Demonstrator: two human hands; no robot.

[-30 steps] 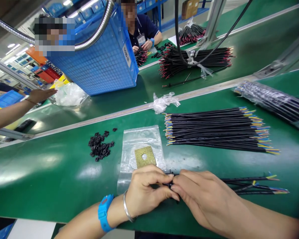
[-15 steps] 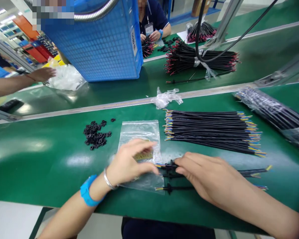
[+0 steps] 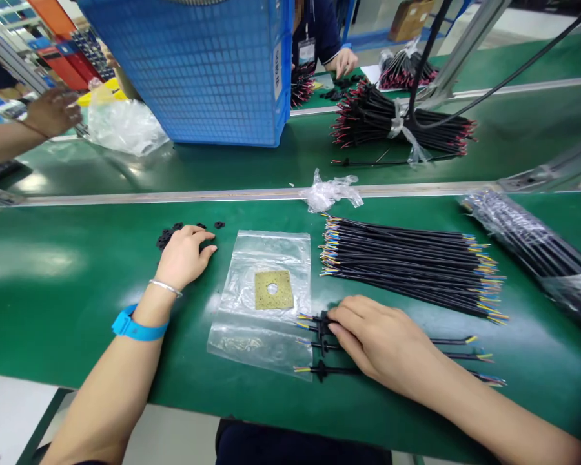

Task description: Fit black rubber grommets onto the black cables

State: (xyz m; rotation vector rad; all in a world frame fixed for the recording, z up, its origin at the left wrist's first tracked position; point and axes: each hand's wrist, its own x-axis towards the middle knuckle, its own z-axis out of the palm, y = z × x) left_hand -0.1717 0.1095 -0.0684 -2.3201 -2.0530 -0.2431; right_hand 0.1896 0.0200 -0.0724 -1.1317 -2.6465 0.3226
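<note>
My left hand, with a blue wrist strap and a silver bangle, lies over a pile of small black ring parts. Its fingers curl down onto the pile and their tips are hidden. My right hand rests on three black cables lying side by side, each with a black part near its coloured wire ends. Its fingertips press on the farthest one, close to the black part. Between my hands lies a clear plastic bag with a yellowish square plate on it.
A loose bundle of black cables lies beyond my right hand, and a wrapped bundle sits at the right. Crumpled plastic sits on the belt's rail. Behind it stand a blue crate and a tied red-tipped bundle. Another person's hand is at the far left.
My left hand let go of the cable and moved left to the pile of black parts. My right hand laid the cable down beside the two others and stays on it.
</note>
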